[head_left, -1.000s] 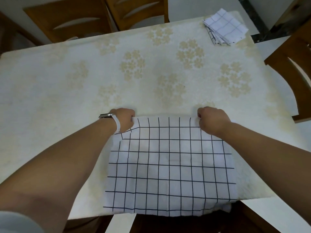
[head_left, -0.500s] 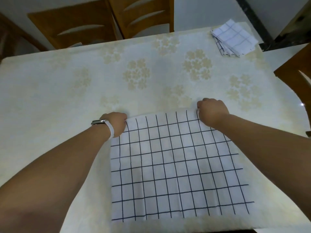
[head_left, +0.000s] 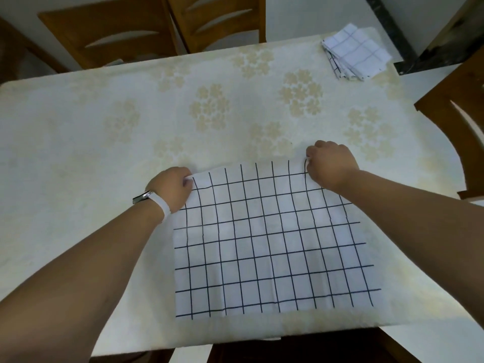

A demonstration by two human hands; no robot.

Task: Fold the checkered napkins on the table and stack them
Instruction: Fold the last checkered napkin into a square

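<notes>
A white napkin with a black grid (head_left: 269,242) lies spread flat on the near part of the table (head_left: 131,127). My left hand (head_left: 171,187), with a white wristband, pinches its far left corner. My right hand (head_left: 331,165) pinches its far right corner. Both hands have curled fingers and sit at the napkin's far edge. A stack of folded checkered napkins (head_left: 356,55) lies at the far right corner of the table.
The table carries a cream cloth with beige flower prints. Two wooden chairs (head_left: 146,30) stand behind the far edge. Another chair (head_left: 461,121) stands at the right side. The near table edge runs just below the napkin.
The napkin has been pulled farther onto the table, away from the near edge where it hung over. Both hands kept hold of the far corners, and the view has shifted.
</notes>
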